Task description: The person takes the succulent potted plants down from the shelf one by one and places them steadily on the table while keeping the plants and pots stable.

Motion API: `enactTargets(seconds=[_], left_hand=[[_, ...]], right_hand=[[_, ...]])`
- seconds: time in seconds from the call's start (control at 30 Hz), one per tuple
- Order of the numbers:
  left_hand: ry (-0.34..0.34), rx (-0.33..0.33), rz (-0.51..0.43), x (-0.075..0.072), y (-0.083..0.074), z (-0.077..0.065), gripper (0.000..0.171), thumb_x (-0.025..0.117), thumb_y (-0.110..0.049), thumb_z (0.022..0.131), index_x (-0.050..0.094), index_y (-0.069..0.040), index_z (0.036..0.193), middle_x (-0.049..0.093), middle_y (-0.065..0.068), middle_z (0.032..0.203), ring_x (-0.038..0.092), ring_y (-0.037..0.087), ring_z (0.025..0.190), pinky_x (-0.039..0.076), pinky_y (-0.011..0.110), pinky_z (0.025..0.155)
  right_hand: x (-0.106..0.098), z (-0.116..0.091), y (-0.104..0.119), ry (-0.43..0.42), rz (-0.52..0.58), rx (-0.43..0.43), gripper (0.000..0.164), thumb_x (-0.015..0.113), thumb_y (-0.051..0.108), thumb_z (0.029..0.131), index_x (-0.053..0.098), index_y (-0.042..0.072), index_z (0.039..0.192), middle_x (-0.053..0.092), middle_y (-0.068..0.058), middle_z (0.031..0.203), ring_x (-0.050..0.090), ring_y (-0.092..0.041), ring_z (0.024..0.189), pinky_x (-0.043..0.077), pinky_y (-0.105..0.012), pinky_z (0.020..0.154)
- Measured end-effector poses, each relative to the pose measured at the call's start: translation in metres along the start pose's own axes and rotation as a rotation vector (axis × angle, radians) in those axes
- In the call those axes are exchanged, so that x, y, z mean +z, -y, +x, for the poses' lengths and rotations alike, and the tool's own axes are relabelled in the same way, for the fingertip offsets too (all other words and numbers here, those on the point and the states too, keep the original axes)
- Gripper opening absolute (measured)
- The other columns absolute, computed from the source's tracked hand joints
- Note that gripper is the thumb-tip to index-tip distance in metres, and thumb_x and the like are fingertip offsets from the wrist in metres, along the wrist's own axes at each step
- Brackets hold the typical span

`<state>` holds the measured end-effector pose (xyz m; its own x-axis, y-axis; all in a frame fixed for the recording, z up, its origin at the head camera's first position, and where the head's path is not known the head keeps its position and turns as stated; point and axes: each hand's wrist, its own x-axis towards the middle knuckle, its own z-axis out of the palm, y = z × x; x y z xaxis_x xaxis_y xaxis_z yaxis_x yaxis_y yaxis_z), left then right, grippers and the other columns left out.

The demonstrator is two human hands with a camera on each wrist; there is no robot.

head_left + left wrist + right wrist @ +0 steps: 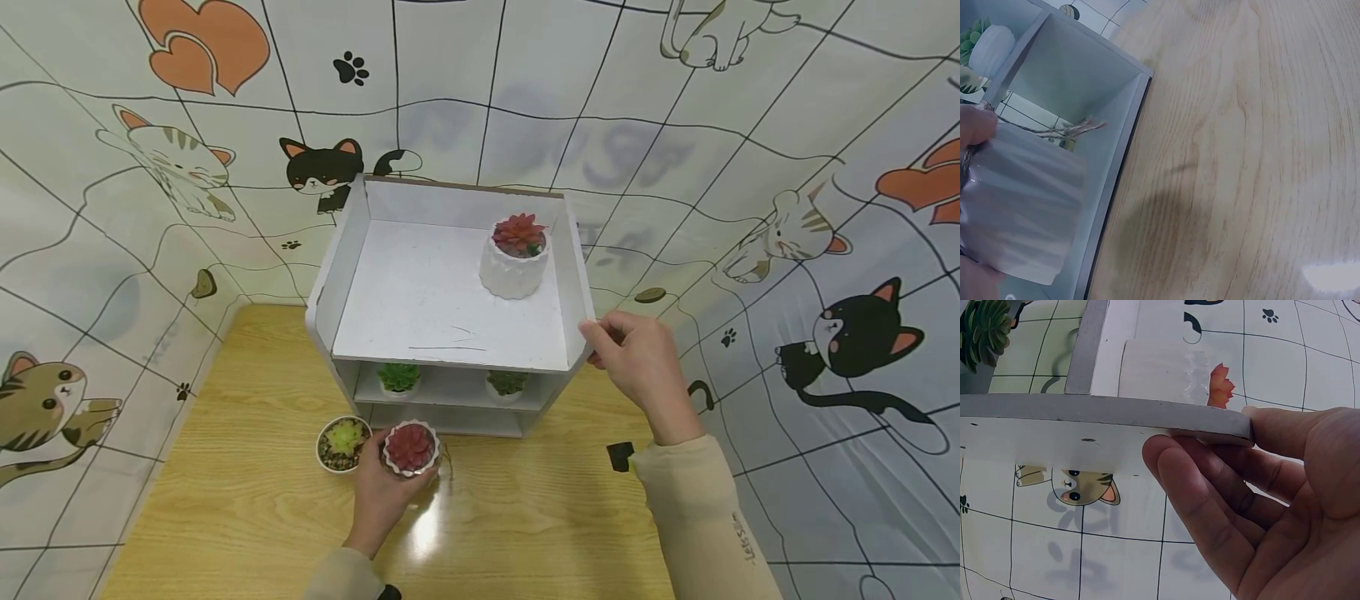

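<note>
In the head view my left hand [378, 500] grips a white ribbed pot with a dark red succulent [411, 448], held above the table in front of the shelf. The left wrist view shows the pot's side [1022, 200], with twine [1079, 129] trailing from it. My right hand [637, 358] pinches the front edge of the right side panel of a white shelf unit [420, 283]. In the right wrist view the thumb lies on one face of that panel [1085, 409] and the fingers on the other. On the top shelf stands a white pot with a red succulent [516, 267].
Two potted green plants, one on the left [399, 377] and one on the right [507, 383], sit on the middle shelf. A round pot with a yellow-green succulent [343, 444] stands on the wooden table [247, 500] beside my left hand. Cat-patterned walls enclose the table.
</note>
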<state>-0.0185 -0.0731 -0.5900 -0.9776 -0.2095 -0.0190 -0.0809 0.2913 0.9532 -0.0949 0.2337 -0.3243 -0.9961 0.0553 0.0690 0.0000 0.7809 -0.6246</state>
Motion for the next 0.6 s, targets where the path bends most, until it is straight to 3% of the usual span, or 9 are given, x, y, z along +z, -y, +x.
enactTargets(seconds=[0.6], left_hand=[[-0.027,0.009,0.047,0.007,0.016,0.001,0.091,0.100,-0.007,0.060,0.048,0.009,0.133,0.061,0.028,0.126,0.062,0.044,0.118,0.050,0.056,0.106]], right_hand=[[0.001,0.000,0.000,-0.015,-0.001,-0.017,0.032,0.064,0.029,0.104,0.074,0.004,0.086,0.076,-0.013,0.082,0.073,-0.025,0.071,0.058,-0.039,0.066]])
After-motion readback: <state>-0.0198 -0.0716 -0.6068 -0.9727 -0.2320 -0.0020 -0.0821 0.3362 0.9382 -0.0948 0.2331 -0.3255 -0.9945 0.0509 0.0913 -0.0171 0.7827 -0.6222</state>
